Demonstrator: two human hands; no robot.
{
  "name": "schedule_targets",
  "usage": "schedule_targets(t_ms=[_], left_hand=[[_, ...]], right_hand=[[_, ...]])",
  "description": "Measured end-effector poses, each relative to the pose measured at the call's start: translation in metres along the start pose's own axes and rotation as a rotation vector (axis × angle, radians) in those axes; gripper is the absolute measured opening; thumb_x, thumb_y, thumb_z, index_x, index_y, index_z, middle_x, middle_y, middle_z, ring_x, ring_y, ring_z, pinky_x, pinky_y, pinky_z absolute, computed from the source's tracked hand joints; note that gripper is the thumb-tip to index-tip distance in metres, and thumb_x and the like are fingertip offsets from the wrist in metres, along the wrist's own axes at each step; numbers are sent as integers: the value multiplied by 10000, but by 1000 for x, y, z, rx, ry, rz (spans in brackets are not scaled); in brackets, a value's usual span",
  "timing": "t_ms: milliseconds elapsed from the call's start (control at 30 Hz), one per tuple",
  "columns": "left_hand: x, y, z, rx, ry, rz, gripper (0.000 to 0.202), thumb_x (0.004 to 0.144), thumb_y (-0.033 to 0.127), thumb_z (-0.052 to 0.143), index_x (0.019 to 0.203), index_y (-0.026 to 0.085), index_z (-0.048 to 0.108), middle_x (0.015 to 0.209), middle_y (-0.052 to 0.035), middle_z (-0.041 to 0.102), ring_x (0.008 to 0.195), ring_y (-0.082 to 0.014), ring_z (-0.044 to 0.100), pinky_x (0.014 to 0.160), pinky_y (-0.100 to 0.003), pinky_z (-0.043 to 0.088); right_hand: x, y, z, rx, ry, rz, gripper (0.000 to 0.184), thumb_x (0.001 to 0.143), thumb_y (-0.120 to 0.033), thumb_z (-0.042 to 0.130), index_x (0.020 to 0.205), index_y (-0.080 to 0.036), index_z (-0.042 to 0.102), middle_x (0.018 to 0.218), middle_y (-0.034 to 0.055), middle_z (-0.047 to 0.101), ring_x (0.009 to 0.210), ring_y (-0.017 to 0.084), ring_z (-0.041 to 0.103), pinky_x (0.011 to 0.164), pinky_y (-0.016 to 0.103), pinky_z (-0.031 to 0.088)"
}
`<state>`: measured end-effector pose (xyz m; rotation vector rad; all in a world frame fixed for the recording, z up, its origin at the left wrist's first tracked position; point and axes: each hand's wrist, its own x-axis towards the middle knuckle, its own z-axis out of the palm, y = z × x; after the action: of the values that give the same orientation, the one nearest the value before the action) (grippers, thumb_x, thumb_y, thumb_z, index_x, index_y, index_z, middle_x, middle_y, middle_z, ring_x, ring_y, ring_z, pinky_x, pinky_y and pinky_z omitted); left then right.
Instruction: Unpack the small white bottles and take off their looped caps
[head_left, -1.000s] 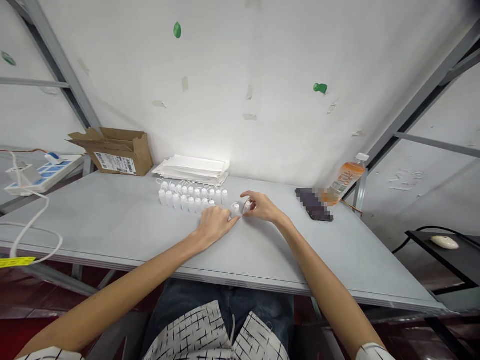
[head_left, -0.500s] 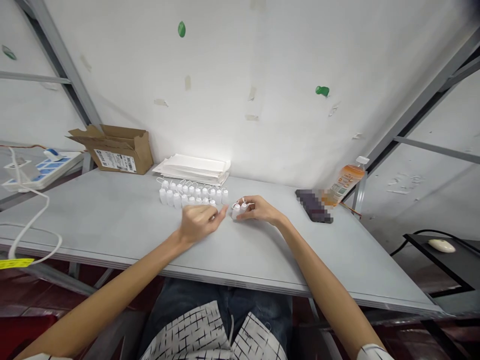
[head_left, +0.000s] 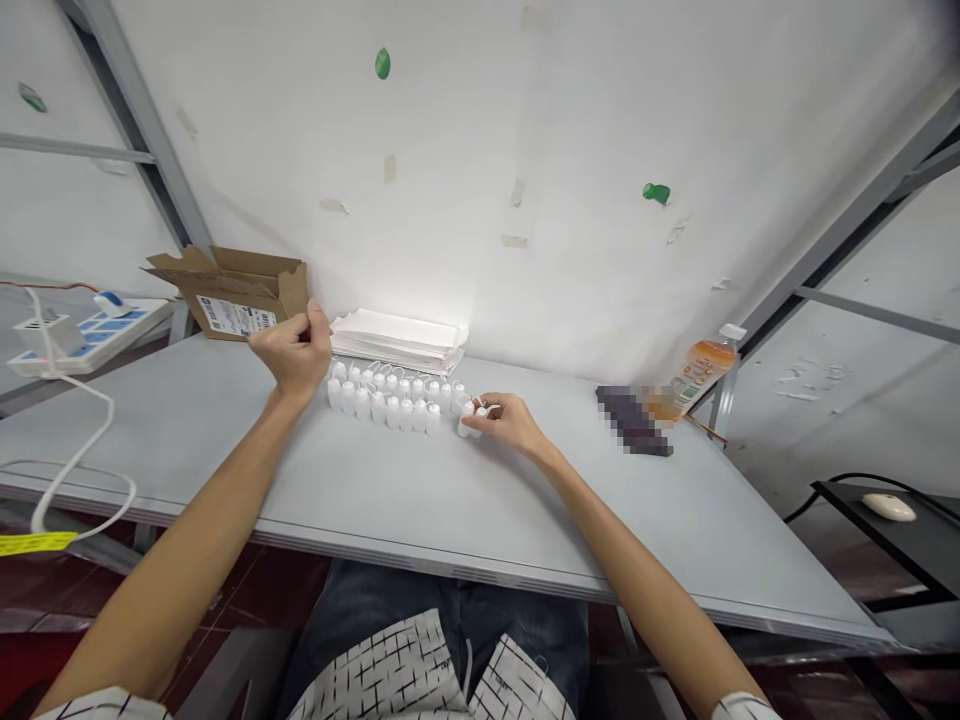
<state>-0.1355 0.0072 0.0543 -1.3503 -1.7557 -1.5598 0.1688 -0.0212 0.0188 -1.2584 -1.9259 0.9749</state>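
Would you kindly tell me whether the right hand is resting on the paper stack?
No, the right hand has its fingers at two white bottles, apart from the paper stack.

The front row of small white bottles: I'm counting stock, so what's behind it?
Behind the front row stands a second row of similar bottles, then a stack of white sheets. Most of the second row's lower parts are covered.

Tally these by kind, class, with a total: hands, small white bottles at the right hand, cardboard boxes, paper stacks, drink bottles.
Left hand and right hand: 2
Small white bottles at the right hand: 2
Cardboard box: 1
Paper stack: 1
Drink bottle: 1
Total: 7
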Motion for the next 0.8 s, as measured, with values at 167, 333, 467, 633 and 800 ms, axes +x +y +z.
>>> schedule_targets(t_ms=[167,333,467,633,800], left_hand=[[-1,-14,-2,-33,22,-66,450,928,336,408,612,136,657,457,24,475,487,-84,450,564,-223,341],[-4,-16,0,15,-61,-65,447,929,349,425,593,135,627,483,25,490,511,-85,439,581,-229,331],[-2,-19,2,20,-78,-100,433,938,328,426,617,133,642,487,36,492,519,-81,432,591,-226,325],[-2,-21,4,-6,-82,-106,411,934,313,449,633,132,663,501,38,511,526,-82,440,603,-220,334],[-4,-18,4,-12,-104,-104,403,933,315,462,643,127,669,507,39,518,532,-83,450,612,-217,343]], right_hand=[[2,-1,20,-209,195,-110,191,736,-357,639,671,-192,566,661,-16,530,602,125,472,597,255,339],[2,-3,37,-320,325,-137,218,749,-324,603,617,-207,475,657,6,513,639,148,461,608,264,338],[3,-5,48,-327,372,-130,239,766,-324,581,618,-214,429,669,11,498,627,146,436,597,264,331],[5,-5,51,-293,350,-122,210,777,-350,585,665,-203,484,726,18,533,619,134,447,600,256,347],[7,-2,43,-152,237,-63,218,758,-408,625,790,-195,592,847,17,607,625,124,473,588,251,355]])
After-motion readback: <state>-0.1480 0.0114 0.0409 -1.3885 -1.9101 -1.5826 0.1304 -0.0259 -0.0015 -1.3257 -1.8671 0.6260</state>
